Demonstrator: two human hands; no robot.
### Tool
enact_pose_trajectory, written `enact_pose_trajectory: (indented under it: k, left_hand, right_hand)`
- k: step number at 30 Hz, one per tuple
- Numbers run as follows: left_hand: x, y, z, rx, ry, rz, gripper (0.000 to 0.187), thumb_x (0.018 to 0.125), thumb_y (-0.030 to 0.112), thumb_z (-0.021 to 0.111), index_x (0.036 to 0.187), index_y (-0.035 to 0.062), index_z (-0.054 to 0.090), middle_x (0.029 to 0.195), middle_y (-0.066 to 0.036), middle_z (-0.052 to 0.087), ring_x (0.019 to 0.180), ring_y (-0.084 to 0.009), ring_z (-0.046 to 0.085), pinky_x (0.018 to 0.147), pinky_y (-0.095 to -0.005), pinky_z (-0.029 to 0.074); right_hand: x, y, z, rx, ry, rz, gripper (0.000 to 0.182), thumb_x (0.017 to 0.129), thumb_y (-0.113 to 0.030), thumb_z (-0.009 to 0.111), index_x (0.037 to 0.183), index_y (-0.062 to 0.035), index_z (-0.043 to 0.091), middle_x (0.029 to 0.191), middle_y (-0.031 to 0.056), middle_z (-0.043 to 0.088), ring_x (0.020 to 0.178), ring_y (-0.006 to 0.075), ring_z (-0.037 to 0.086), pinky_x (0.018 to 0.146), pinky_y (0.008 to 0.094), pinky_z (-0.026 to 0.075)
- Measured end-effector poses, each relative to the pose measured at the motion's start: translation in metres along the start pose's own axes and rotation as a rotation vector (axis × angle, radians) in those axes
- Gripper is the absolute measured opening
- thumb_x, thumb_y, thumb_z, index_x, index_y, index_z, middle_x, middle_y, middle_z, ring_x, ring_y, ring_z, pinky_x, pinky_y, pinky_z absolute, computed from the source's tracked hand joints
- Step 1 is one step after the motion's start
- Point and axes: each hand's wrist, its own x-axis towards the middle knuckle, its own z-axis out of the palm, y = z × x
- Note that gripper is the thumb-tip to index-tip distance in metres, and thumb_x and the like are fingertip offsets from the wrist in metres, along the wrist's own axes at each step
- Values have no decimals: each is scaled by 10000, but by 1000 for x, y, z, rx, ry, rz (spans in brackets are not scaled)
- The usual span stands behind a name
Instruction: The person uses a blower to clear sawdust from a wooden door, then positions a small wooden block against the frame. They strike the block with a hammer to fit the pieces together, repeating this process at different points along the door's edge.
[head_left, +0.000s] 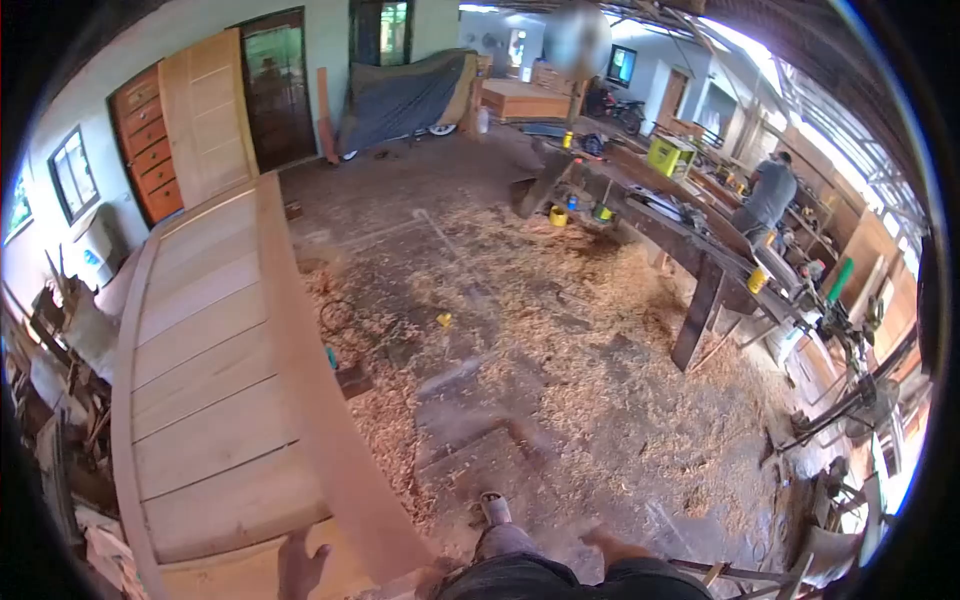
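Note:
A long panelled wooden door [205, 400] lies along the left side, its wide plain edge toward the middle. My left hand [300, 563] is over the near end of this door, fingers and thumb apart, holding nothing. Whether it touches the wood I cannot tell. At the bottom, right of my sandalled foot [494, 508], my right hand [610, 548] is low over the shavings on the floor, beside my dark shorts. It is blurred, and its fingers cannot be made out clearly.
Wood shavings [560, 400] cover much of the floor. A long workbench [690, 245] with tools runs along the right, where a person in grey [770, 195] bends over. Offcuts [60, 420] crowd the far left. A covered motorcycle [405, 105] stands at the back wall.

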Motion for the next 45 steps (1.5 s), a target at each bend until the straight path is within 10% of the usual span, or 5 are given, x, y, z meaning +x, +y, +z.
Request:
enact_pose_trajectory:
  k: [9,11,24,37,45]
  left_hand:
    - [140,275,157,-175,-608,174,335,923,404,639,1076,115,709,854,-138,710,746,-246,679,719,-371,529]
    - [174,306,195,-229,-633,285,353,937,415,606,1100,115,695,885,-144,708,779,-293,679,731,-387,528]
    - [477,460,282,-17,-813,257,354,873,392,639,1101,129,706,1011,-177,702,983,-363,661,844,-462,516]
    - [981,837,339,-13,-840,683,376,914,370,653,1116,53,652,936,-143,672,876,-304,647,792,-432,508]
    - [1211,787,568,-119,-861,121,291,901,323,680,1035,65,692,937,-107,721,798,-236,682,693,-431,531]
  right_hand:
    - [117,33,-214,-5,273,-68,339,822,-309,727,983,-11,733,892,128,725,860,221,687,715,393,547]
    - [154,24,-305,889,278,154,213,827,-232,714,850,-21,719,753,99,698,721,194,654,651,363,519]
    - [336,-24,-600,615,492,-171,350,846,-423,679,1004,-118,750,850,203,708,822,359,696,763,431,535]
    - [466,102,-688,1062,140,758,332,786,-432,662,872,-127,762,927,106,743,827,245,715,736,391,555]
    - [650,163,-852,1103,-42,784,451,775,-515,673,916,-94,749,920,136,739,839,259,717,742,406,555]
